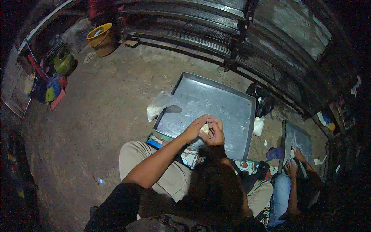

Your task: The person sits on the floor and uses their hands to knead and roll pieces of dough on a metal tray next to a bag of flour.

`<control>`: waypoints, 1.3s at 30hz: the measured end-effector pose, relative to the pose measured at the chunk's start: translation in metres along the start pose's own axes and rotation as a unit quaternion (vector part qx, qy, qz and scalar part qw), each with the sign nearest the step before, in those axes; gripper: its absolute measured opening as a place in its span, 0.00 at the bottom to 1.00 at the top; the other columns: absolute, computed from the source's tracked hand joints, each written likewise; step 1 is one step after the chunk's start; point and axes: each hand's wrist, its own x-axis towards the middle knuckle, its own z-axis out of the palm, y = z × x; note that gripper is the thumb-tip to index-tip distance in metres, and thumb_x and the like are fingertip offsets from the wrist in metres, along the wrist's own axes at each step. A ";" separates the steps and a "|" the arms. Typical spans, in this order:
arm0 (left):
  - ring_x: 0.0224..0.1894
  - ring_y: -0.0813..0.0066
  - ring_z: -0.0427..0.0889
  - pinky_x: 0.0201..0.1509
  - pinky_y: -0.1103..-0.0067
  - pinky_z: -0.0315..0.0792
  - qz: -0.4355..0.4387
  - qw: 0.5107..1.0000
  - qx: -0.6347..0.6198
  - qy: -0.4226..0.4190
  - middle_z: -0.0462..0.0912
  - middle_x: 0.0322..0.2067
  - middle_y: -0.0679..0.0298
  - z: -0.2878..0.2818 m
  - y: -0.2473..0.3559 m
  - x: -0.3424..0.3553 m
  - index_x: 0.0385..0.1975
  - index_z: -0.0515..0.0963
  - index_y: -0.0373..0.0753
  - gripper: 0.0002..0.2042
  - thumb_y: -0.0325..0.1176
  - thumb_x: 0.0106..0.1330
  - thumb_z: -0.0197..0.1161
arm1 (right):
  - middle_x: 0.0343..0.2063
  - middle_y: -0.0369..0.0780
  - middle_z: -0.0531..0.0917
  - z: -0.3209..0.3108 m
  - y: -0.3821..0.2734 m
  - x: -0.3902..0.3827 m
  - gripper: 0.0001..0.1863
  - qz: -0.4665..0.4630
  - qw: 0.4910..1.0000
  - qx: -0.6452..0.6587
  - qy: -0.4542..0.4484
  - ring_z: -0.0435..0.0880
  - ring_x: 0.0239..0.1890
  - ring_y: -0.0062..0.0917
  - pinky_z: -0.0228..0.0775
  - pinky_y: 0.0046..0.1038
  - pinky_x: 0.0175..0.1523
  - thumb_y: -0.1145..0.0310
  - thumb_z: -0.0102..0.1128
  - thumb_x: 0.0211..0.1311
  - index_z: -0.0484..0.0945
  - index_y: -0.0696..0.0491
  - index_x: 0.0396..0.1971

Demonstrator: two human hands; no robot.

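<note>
Above the near part of a wide metal tray (216,102), my two hands meet around a small lump of pale dough (205,128). Fingers of my left hand (194,129) close on it from the left. My right hand (216,134) is curled about its other side, and part of the lump is hidden between them. White, flour-like smears mark the tray's bottom. A clear plastic bag with white powder (154,111) leans at the tray's left edge.
A white bag (258,127) and a black plastic bag (265,103) lie right of the tray. At the right, a co-worker's hands (291,164) work over another metal tray (299,137). Dark racks (185,29) line the back; a yellow bucket (102,40) stands far left.
</note>
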 end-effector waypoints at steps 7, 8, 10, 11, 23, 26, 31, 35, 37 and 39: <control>0.39 0.80 0.78 0.44 0.80 0.73 -0.007 0.993 0.108 0.053 0.79 0.39 0.64 -0.004 0.002 0.002 0.52 0.73 0.36 0.20 0.48 0.75 0.47 | 0.45 0.42 0.76 -0.003 -0.020 0.004 0.12 -0.011 0.983 -0.185 0.002 0.74 0.48 0.38 0.68 0.40 0.52 0.65 0.67 0.51 0.78 0.55 0.32; 0.41 0.79 0.77 0.46 0.80 0.72 -0.068 0.997 0.023 0.033 0.80 0.38 0.65 -0.007 0.009 -0.002 0.50 0.74 0.36 0.18 0.45 0.74 0.50 | 0.43 0.42 0.77 -0.005 -0.020 0.008 0.13 -0.074 0.962 -0.262 0.013 0.74 0.46 0.40 0.66 0.40 0.52 0.65 0.67 0.48 0.80 0.54 0.34; 0.39 0.78 0.77 0.45 0.80 0.73 -0.077 0.996 0.032 -0.006 0.79 0.38 0.65 -0.010 0.017 -0.005 0.49 0.75 0.36 0.18 0.45 0.73 0.53 | 0.46 0.42 0.76 -0.007 -0.025 0.009 0.15 -0.101 0.937 -0.334 -0.002 0.74 0.47 0.38 0.66 0.40 0.53 0.65 0.68 0.47 0.82 0.54 0.36; 0.39 0.77 0.77 0.44 0.80 0.73 -0.082 0.996 0.036 -0.025 0.78 0.39 0.65 -0.012 0.019 -0.006 0.49 0.75 0.36 0.17 0.45 0.72 0.54 | 0.47 0.42 0.76 -0.006 -0.026 0.010 0.15 -0.114 0.922 -0.369 -0.010 0.74 0.48 0.38 0.66 0.39 0.53 0.65 0.68 0.47 0.82 0.53 0.37; 0.27 0.73 0.80 0.33 0.77 0.75 -0.105 0.988 -0.069 0.092 0.80 0.24 0.61 0.000 0.011 -0.004 0.26 0.76 0.37 0.21 0.50 0.72 0.52 | 0.55 0.51 0.69 0.010 -0.002 0.000 0.40 0.005 0.983 -0.184 0.025 0.78 0.49 0.38 0.73 0.35 0.52 0.68 0.70 0.45 0.65 0.55 0.63; 0.23 0.72 0.78 0.29 0.79 0.73 -0.093 0.986 -0.083 0.115 0.79 0.22 0.61 -0.007 0.005 -0.002 0.24 0.75 0.35 0.24 0.53 0.70 0.54 | 0.52 0.49 0.77 0.016 -0.001 -0.008 0.35 0.122 0.982 -0.145 -0.020 0.79 0.51 0.31 0.73 0.30 0.54 0.72 0.67 0.50 0.67 0.57 0.61; 0.20 0.71 0.77 0.25 0.78 0.71 -0.082 0.985 -0.077 0.130 0.77 0.18 0.60 -0.006 0.010 -0.003 0.18 0.73 0.39 0.25 0.55 0.69 0.55 | 0.51 0.47 0.79 0.020 -0.015 -0.008 0.32 0.156 0.982 -0.102 -0.035 0.79 0.53 0.28 0.72 0.27 0.56 0.76 0.63 0.55 0.66 0.59 0.62; 0.19 0.71 0.76 0.24 0.76 0.71 -0.095 0.978 -0.057 0.175 0.76 0.17 0.61 0.009 0.022 -0.006 0.18 0.72 0.40 0.26 0.58 0.68 0.54 | 0.55 0.43 0.76 0.018 0.016 -0.016 0.33 0.176 0.983 -0.028 -0.031 0.76 0.56 0.28 0.70 0.27 0.58 0.77 0.61 0.58 0.63 0.58 0.64; 0.22 0.72 0.77 0.27 0.76 0.72 -0.103 0.977 -0.090 0.165 0.76 0.20 0.63 -0.001 0.015 -0.005 0.21 0.72 0.41 0.26 0.58 0.70 0.49 | 0.59 0.42 0.73 0.018 0.014 -0.015 0.35 0.183 0.980 0.053 -0.055 0.75 0.58 0.31 0.70 0.30 0.58 0.65 0.62 0.60 0.60 0.52 0.67; 0.24 0.73 0.78 0.28 0.77 0.73 -0.090 0.977 -0.134 0.138 0.77 0.21 0.63 -0.012 0.004 -0.002 0.23 0.73 0.40 0.27 0.59 0.72 0.45 | 0.61 0.41 0.70 0.016 0.007 -0.011 0.38 0.220 0.962 0.138 -0.084 0.73 0.60 0.33 0.70 0.33 0.58 0.57 0.61 0.62 0.56 0.49 0.69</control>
